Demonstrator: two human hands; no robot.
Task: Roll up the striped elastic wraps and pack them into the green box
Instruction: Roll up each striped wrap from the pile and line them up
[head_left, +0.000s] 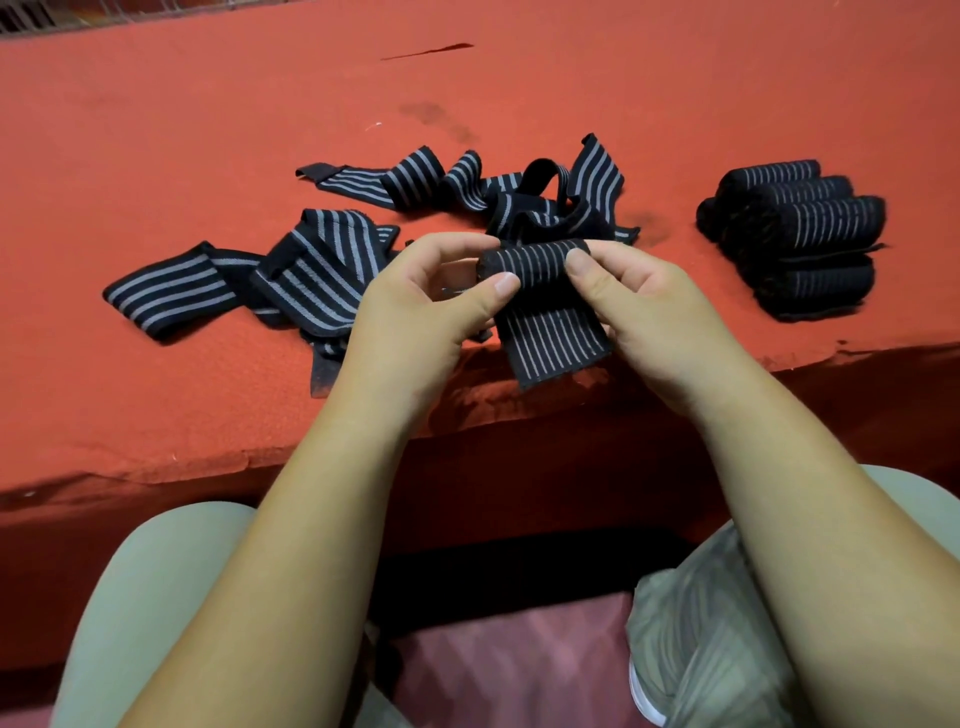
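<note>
Wrap (535, 260): part rolled, roll axis lying left to right, held just above the near edge of the desk (208, 104). The unrolled tail hangs from the roll toward the person and ends at the desk edge.

Left hand (415, 306): pinches the left end of the wrap, thumb on the near side, fingers (452, 244) curled over the top.

Right hand (639, 306): pinches the right end of the wrap, thumb pressed on the near face of the roll. The other fingers of this hand are hidden behind it.

Loose wraps (322, 270): unrolled, black with grey stripes. One tangle lies left of the wrap, flat and folded over itself. A second tangle lies just behind the wrap, with one strip running off to the left.

Rolls (795, 239): finished, stacked in a tight pile right of the wrap, well apart from it, near the desk edge. Exact count cannot be told.

Desk: covered in red cloth, with a dark streak (431, 50) far behind the wrap.

Below the wrap: the person's knees (156, 571) in pale trousers.
</note>
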